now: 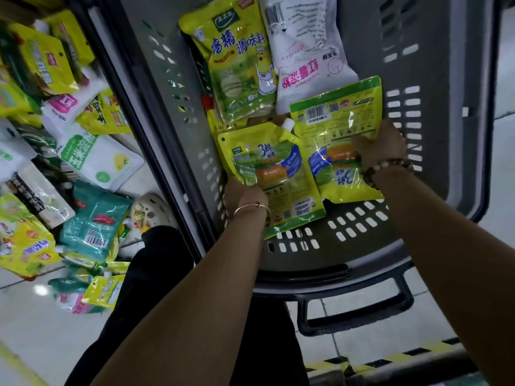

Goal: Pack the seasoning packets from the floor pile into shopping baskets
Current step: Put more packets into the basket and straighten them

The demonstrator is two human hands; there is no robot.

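鸡精调味料 on yellow pouch [239,65]; 红薯淀粉, upside down, on white pouch [303,65]; "3鲜" on spouted pouch [270,168] and, upside down, on barcode pouch [337,140]; 玉米淀粉 on floor pouch [97,160].

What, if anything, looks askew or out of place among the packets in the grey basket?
The yellow pouch in the left hand reads upright, but the matching pouch in the right hand lies upside down, as does the white packet. Nothing looks spilled or torn.
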